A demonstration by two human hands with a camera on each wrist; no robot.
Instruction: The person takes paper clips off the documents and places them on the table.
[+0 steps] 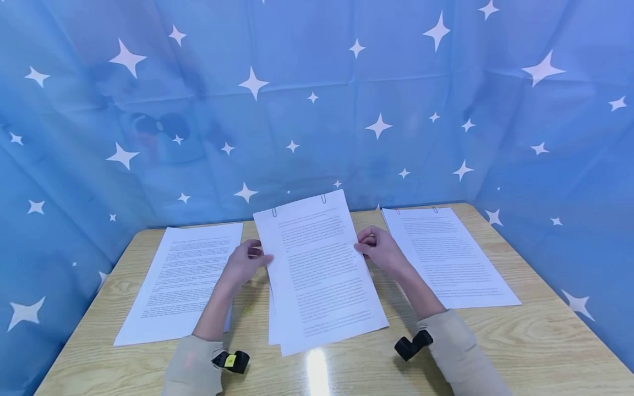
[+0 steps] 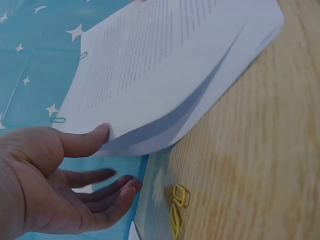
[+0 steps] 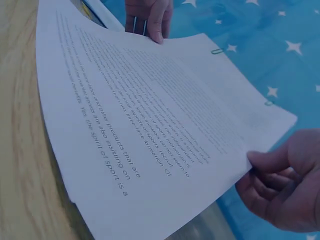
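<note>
A clipped stack of printed paper (image 1: 322,269) stands tilted up at the middle of the table, two green paper clips (image 3: 217,51) on its top edge. Its lower sheets fan out slightly from the top one. My right hand (image 1: 381,250) pinches the right edge, thumb in front and fingers curled behind. At the left edge, the thumb of my left hand (image 1: 245,264) touches the sheet, while its other fingers spread loosely below, apart from the paper in the left wrist view. Yellow paper clips (image 2: 178,205) lie on the wood near the left hand.
Another printed stack (image 1: 193,280) lies flat on the left of the wooden table (image 1: 540,341). To the right lies a further stack (image 1: 446,258) with a red and a dark clip at its top edge. A blue star-patterned curtain (image 1: 317,121) hangs behind the table.
</note>
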